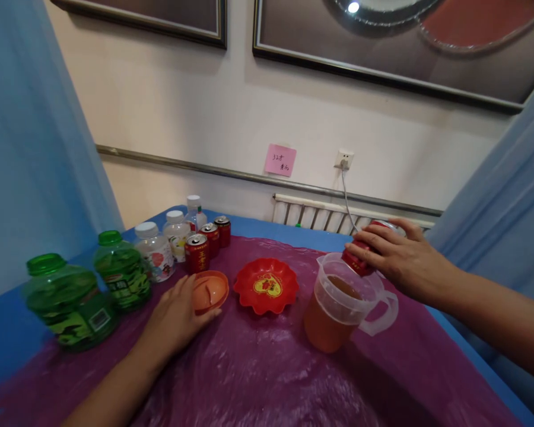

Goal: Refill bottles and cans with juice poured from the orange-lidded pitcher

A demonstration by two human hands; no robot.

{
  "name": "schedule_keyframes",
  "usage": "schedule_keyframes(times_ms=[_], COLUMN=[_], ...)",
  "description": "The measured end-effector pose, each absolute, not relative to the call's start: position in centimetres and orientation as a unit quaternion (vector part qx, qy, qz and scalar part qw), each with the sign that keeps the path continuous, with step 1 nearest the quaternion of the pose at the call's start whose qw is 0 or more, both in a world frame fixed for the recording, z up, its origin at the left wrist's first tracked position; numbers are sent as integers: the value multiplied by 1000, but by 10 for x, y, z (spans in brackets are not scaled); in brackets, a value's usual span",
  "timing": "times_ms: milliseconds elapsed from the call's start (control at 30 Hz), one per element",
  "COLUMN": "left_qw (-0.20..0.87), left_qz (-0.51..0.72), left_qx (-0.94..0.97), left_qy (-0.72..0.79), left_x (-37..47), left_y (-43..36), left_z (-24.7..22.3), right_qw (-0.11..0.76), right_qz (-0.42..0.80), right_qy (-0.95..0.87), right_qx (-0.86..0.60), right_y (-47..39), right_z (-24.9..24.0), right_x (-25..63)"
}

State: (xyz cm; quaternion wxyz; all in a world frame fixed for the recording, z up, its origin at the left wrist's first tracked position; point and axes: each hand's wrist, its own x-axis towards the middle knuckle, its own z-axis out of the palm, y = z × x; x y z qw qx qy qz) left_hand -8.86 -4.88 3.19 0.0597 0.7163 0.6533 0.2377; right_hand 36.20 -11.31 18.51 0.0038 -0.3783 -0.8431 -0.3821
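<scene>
Red can (357, 262), mouth hidden: your right hand (389, 252), right of frame, clasps it tilted over the plastic pitcher (327, 326). Your left hand (175, 311), lower left, overlaps the orange dish (211, 290); can't tell if pinching.

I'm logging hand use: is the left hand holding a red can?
No, the left hand is at an orange piece; the right hand holds a can.
</scene>
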Motion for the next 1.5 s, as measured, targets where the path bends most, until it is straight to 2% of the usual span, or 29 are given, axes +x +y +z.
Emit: schedule_keyframes(times_ms=[100, 333, 667, 867, 933, 1033, 1133, 1233, 1300, 1367, 1500], left_qw=[51, 18, 85, 40, 37, 64, 113, 211, 273, 311, 319], left_qz=[184, 182, 245, 265, 267, 293, 362, 425, 460, 476, 454], left_qx=[732, 738, 772, 770, 777, 782, 757, 724, 698, 682, 681], left_qy=[654, 650, 580, 579, 569, 547, 531, 501, 476, 459, 477], left_x=[-86, -89, -87, -81, -79, -70, -55, -39, -31, -25, -21], left_y=[-38, -28, -62, -79, -85, -101, -120, -136, -144, -149, -155], left_z=[32, 23, 0, -5, 7, 34, 64, 86, 94, 96, 89], right_qw=[0, 18, 15, 40, 83, 223, 369, 449, 460, 466, 469], right_qz=[-377, -361, -356, -328, -326, -322, -235, -40, 98, 184, 239], right_qy=[-843, -832, -836, -846, -834, -782, -748, -745, -747, -730, -712], right_qx=[-385, -422, -417, -419, -438, -485, -499, -491, -471, -465, -465], right_y=[-112, -112, -112, -113, -114, -118, -129, -142, -147, -148, -149], right_z=[183, 182, 185, 183, 186, 194, 192, 166, 139, 112, 72], right_x=[363, 364, 356, 361, 362, 349, 307, 246, 207, 176, 142])
